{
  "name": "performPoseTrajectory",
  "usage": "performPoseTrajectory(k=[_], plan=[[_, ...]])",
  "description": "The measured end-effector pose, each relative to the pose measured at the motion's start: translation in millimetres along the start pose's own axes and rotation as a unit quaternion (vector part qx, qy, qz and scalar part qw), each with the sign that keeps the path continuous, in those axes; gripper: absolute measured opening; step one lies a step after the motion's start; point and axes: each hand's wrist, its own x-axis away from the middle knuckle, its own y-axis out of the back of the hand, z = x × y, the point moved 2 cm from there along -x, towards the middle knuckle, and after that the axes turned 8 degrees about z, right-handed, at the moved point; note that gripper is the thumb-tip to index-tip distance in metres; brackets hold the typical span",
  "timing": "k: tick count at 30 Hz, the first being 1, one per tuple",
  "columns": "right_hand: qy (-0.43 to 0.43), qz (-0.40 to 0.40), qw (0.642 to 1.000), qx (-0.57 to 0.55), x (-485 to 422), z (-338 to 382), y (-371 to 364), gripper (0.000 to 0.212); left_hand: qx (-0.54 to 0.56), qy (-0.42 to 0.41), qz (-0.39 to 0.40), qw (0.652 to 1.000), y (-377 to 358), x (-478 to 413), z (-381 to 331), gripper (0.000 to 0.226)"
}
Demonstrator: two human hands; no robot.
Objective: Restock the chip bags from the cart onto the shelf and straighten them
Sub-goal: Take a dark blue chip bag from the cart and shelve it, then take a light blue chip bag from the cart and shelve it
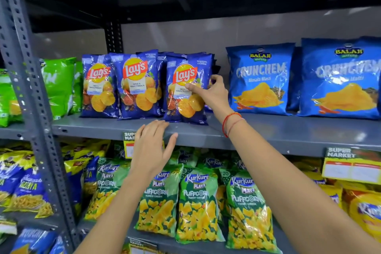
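The rightmost Lay's bag (186,90) is gripped at its right edge by the right hand (214,94): the thumb is pressed on the bag's front, the fingers (216,79) are curled round behind it. The bag is stood upright on the grey shelf (288,130), just beside two more Lay's bags (119,85) further left of the fingers. Blue Crunchem bags (261,78) are seen to the right of that hand. The left hand (151,146) is held open below, fingers spread wide over the shelf's front edge, nothing grasped. Puffcorn bags (198,202) are ranged underneath.
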Motion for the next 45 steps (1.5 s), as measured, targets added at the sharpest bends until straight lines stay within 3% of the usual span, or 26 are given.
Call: performPoseTrajectory(k=[5, 9, 12, 18, 24, 26, 31, 35, 37, 42, 45], plan=[[0.029, -0.026, 0.999, 0.033, 61.5, -3.5, 57.4, 0.083, 0.078, -0.059, -0.05, 0.994, -5.1, 2.6, -49.6, 0.044], [0.054, -0.105, 0.993, 0.022, 138.0, -20.2, 124.2, 0.048, 0.138, -0.152, -0.061, 0.977, -27.3, 18.6, -111.4, 0.038], [0.036, -0.182, 0.983, 0.007, 201.8, -39.8, 177.8, 0.039, 0.188, -0.221, -0.054, 0.955, -54.0, 37.9, -162.8, 0.034], [-0.09, -0.315, 0.943, 0.061, 328.9, -96.7, 278.0, 0.033, 0.277, -0.323, 0.072, 0.902, -128.8, 95.8, -266.2, 0.032], [-0.242, -0.407, 0.874, 0.113, 461.8, -174.0, 349.7, 0.02, 0.331, -0.361, 0.27, 0.829, -216.5, 180.3, -349.7, 0.035], [-0.307, -0.423, 0.844, 0.118, 506.0, -201.7, 366.2, 0.021, 0.341, -0.36, 0.339, 0.8, -244.1, 210.9, -371.5, 0.036], [-0.483, -0.442, 0.748, 0.11, 612.9, -274.1, 389.1, 0.045, 0.329, -0.334, 0.473, 0.746, -300.4, 275.0, -419.1, 0.033], [-0.595, -0.433, 0.676, 0.037, 674.8, -326.0, 383.3, 0.061, 0.31, -0.33, 0.555, 0.698, -343.0, 306.5, -464.1, 0.035], [-0.635, -0.406, 0.657, -0.014, 693.9, -349.6, 376.3, 0.071, 0.284, -0.294, 0.621, 0.669, -371.3, 320.2, -487.7, 0.043], [-0.621, -0.432, 0.642, -0.122, 705.0, -406.3, 374.3, 0.083, 0.168, -0.161, 0.737, 0.634, -456.2, 347.2, -532.5, 0.055], [-0.577, -0.501, 0.628, -0.151, 702.1, -439.3, 382.5, 0.052, 0.165, -0.082, 0.756, 0.628, -500.3, 368.5, -548.1, 0.052]])
